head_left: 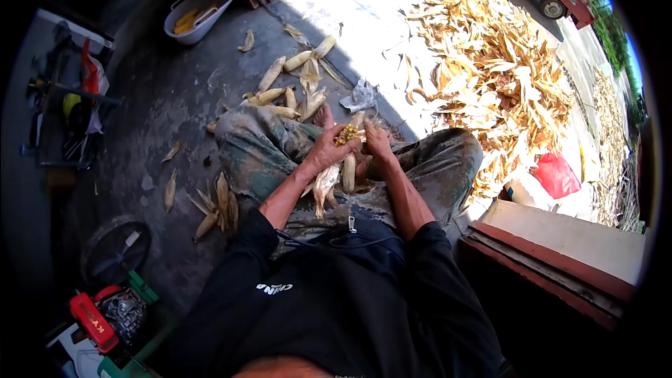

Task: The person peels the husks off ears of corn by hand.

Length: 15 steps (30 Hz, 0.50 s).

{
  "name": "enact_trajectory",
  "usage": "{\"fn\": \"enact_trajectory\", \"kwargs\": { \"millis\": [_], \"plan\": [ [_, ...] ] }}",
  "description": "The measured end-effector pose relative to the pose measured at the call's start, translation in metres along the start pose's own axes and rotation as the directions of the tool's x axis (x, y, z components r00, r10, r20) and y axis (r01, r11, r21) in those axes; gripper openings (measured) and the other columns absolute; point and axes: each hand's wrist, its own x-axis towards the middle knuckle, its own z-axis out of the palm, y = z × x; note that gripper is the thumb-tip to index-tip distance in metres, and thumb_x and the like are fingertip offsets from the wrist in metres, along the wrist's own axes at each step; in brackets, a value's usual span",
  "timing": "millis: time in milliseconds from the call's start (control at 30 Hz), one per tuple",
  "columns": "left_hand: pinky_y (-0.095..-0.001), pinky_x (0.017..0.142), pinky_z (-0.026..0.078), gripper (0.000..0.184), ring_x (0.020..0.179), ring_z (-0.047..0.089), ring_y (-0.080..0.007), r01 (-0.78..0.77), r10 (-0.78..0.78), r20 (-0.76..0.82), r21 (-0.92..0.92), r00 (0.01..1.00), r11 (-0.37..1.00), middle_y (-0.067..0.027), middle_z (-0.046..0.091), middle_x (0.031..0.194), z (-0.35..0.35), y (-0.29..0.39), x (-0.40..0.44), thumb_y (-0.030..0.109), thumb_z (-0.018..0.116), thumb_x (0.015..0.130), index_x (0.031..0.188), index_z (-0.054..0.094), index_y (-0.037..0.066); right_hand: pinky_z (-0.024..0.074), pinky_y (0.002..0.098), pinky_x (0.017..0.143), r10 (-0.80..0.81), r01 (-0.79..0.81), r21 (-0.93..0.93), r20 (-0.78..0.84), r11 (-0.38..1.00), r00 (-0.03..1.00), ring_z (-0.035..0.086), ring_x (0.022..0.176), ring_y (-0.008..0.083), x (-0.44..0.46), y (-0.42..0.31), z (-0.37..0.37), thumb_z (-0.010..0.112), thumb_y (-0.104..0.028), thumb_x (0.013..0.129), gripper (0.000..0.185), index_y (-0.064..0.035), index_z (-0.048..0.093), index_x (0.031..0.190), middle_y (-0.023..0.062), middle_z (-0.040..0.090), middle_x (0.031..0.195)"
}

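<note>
My left hand [328, 150] is wrapped around an ear of corn [346, 134], whose yellow kernels show above the fingers. Close beside it, my right hand [379, 141] is closed on pale corn husk at the ear's right side; its fingertips are partly hidden. Below the hands, a loose dry husk [325, 185] hangs over my lap, next to another ear in its husk [348, 173]. Several unshucked ears [271, 74] lie on the floor beyond my left knee, some near my bare foot [324, 117].
A large husk pile [497, 77] spreads at the right. A white tub [199, 21] with yellow ears stands at the upper left. More ears [220, 206] lie by my left hip. A red engine [98, 318], a wheel [115, 248] and a red bag [556, 175] are around me.
</note>
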Motion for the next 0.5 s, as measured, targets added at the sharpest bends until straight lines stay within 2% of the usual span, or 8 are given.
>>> {"fn": "enact_trajectory", "kwargs": {
  "millis": [33, 133, 233, 267, 300, 367, 400, 500],
  "plan": [
    [-0.0295, 0.077, 0.051, 0.052, 0.084, 0.059, -0.0131, -0.058, 0.064, -0.047, 0.123, 0.997, 0.991, -0.0108, 0.065, 0.093, -0.004, 0.009, -0.001, 0.037, 0.072, 0.086, 0.121, 0.056, 0.003, 0.0373, 0.0318, 0.042, -0.001, 0.001, 0.001, 0.002, 1.0, 1.0, 0.05, 0.044, 0.0159, 0.002, 0.001, 0.0, 0.051, -0.052, 0.094, 0.056, -0.002, 0.061, 0.07, 0.0031, 0.052, 0.056],
    [-0.0282, 0.094, 0.044, 0.057, 0.101, 0.061, -0.0164, -0.017, 0.027, -0.076, 0.127, 0.997, 0.992, -0.0132, 0.067, 0.11, -0.001, 0.005, 0.003, 0.038, 0.063, 0.093, 0.126, 0.049, -0.006, 0.0387, 0.033, 0.042, 0.005, -0.005, -0.201, -0.002, 0.98, 1.0, 0.053, 0.045, 0.0159, 0.003, 0.004, -0.002, 0.05, -0.052, 0.095, 0.061, 0.0011, 0.059, 0.067, 0.0065, 0.054, 0.056],
    [-0.0271, 0.069, 0.051, 0.045, 0.073, 0.062, -0.0149, -0.07, -0.053, -0.31, -0.373, 0.949, 0.925, -0.0121, 0.067, 0.085, 0.001, -0.018, 0.019, 0.041, 0.06, 0.094, 0.097, 0.058, -0.004, 0.0462, 0.04, 0.052, -0.192, 0.139, -0.51, -0.053, 0.849, 0.98, 0.06, 0.054, 0.0257, 0.005, 0.028, -0.001, 0.046, -0.05, 0.095, 0.063, 0.0064, 0.064, 0.073, 0.0165, 0.061, 0.063],
    [-0.026, 0.067, 0.05, 0.042, 0.072, 0.062, -0.0143, -0.093, -0.114, -0.373, -0.494, 0.921, 0.864, -0.0112, 0.067, 0.083, -0.008, -0.021, 0.023, 0.04, 0.058, 0.095, 0.09, 0.059, -0.002, 0.0385, 0.0443, 0.075, -0.194, 0.116, -0.519, -0.1, 0.847, 0.976, 0.05, 0.083, 0.0369, 0.008, 0.041, -0.005, 0.051, -0.044, 0.092, 0.052, 0.0078, 0.056, 0.088, 0.0251, 0.058, 0.08],
    [-0.0248, 0.066, 0.05, 0.042, 0.071, 0.062, -0.0136, -0.125, -0.18, -0.421, -0.602, 0.889, 0.789, -0.0103, 0.067, 0.082, -0.019, -0.023, 0.023, 0.04, 0.057, 0.096, 0.083, 0.06, 0.0, 0.0359, 0.0463, 0.083, -0.18, 0.101, -0.536, -0.096, 0.838, 0.979, 0.046, 0.094, 0.0412, 0.014, 0.05, -0.006, 0.053, -0.041, 0.09, 0.05, 0.0084, 0.049, 0.099, 0.0288, 0.054, 0.09],
    [-0.0258, 0.063, 0.051, 0.043, 0.068, 0.063, -0.0136, -0.158, -0.202, -0.484, -0.604, 0.852, 0.781, -0.0097, 0.066, 0.077, -0.025, -0.009, 0.023, 0.039, 0.056, 0.097, 0.075, 0.059, 0.002, 0.0307, 0.0504, 0.099, -0.151, 0.073, -0.571, -0.09, 0.818, 0.984, 0.037, 0.116, 0.0497, 0.016, 0.056, -0.005, 0.058, -0.034, 0.087, 0.06, 0.0096, 0.033, 0.119, 0.0364, 0.047, 0.109],
    [-0.0259, 0.061, 0.051, 0.042, 0.065, 0.062, -0.0136, -0.162, -0.208, -0.446, -0.66, 0.871, 0.734, -0.0091, 0.065, 0.074, -0.032, -0.004, 0.025, 0.038, 0.056, 0.097, 0.075, 0.058, 0.002, 0.035, 0.0503, 0.095, -0.291, 0.106, -0.708, -0.145, 0.698, 0.946, 0.044, 0.111, 0.0474, 0.023, 0.058, -0.002, 0.058, -0.035, 0.088, 0.056, 0.0102, 0.039, 0.115, 0.0344, 0.051, 0.105],
    [-0.0252, 0.057, 0.05, 0.042, 0.061, 0.062, -0.0141, -0.1, -0.25, -0.384, -0.695, 0.889, 0.712, -0.0075, 0.064, 0.07, -0.044, -0.006, 0.023, 0.038, 0.056, 0.097, 0.075, 0.058, 0.002, 0.0521, 0.0356, 0.061, 0.024, -0.008, -0.473, 0.027, 0.881, 0.999, 0.066, 0.072, 0.0237, 0.026, 0.042, -0.018, 0.066, -0.038, 0.086, 0.048, 0.0091, 0.062, 0.096, 0.0203, 0.067, 0.087]
  ]
}}
